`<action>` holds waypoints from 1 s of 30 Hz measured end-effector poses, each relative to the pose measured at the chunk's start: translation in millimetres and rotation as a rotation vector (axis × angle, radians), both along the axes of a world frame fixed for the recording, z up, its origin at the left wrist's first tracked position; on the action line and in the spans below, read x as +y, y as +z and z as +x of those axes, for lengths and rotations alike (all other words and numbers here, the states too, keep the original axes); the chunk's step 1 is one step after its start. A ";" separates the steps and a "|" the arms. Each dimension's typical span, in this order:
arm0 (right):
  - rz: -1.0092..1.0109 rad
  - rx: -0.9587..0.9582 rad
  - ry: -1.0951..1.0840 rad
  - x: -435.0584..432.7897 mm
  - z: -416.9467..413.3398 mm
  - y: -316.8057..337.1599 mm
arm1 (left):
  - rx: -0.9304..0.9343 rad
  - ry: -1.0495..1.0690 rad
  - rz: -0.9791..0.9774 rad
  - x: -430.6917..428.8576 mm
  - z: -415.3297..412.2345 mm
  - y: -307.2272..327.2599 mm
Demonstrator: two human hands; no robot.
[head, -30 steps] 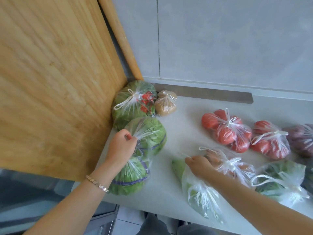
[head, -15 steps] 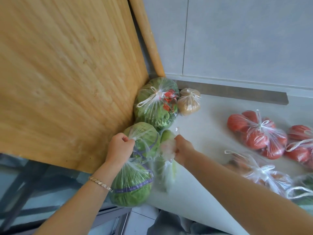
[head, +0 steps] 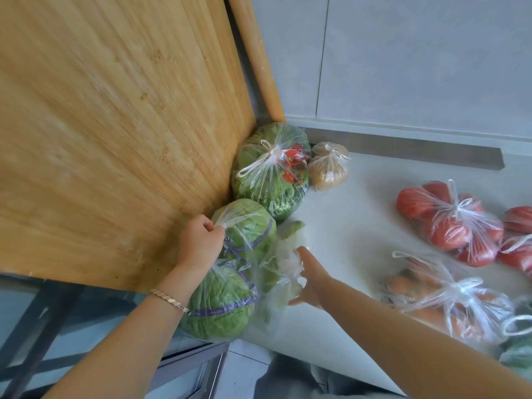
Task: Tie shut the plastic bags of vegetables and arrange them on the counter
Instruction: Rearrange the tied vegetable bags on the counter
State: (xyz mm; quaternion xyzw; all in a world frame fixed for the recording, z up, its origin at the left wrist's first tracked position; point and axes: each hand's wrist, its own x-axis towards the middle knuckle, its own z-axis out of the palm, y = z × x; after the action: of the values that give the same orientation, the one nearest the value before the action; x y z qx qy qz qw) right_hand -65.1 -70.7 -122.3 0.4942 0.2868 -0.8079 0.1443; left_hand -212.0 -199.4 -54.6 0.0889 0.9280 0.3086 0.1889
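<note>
My left hand (head: 201,240) grips the gathered neck of a clear bag of green cabbages (head: 230,283) at the counter's left edge, beside the wooden board. Right of it lies a smaller clear bag with a pale green vegetable (head: 283,263). My right hand (head: 311,279) has its fingers spread and touches that bag's right side. A tied bag of leafy greens (head: 267,174) sits behind them in the corner, with a small tied bag of brown produce (head: 328,167) next to it.
A large wooden board (head: 115,125) leans up on the left. On the white counter (head: 359,220) to the right lie tied bags of tomatoes (head: 449,223) and carrots (head: 443,298). Another green bag (head: 518,355) shows at the right edge. The counter's front edge runs below my arms.
My right hand carried the small green-vegetable bag leftwards from the counter's middle to beside the cabbage bag, then opened its fingers off it. My left hand kept its grip on the cabbage bag.
</note>
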 end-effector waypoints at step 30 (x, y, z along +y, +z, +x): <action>1.367 -0.221 1.128 183.8 204.0 15.5 | 0.381 -1.522 -0.320 326.4 189.8 -46.9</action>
State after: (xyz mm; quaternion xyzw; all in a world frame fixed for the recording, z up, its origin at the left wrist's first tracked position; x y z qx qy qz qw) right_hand 139.0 113.2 -106.8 0.3328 0.8907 -0.2168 0.2211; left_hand -22.1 127.0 -101.5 0.7206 0.6620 -0.0622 0.1964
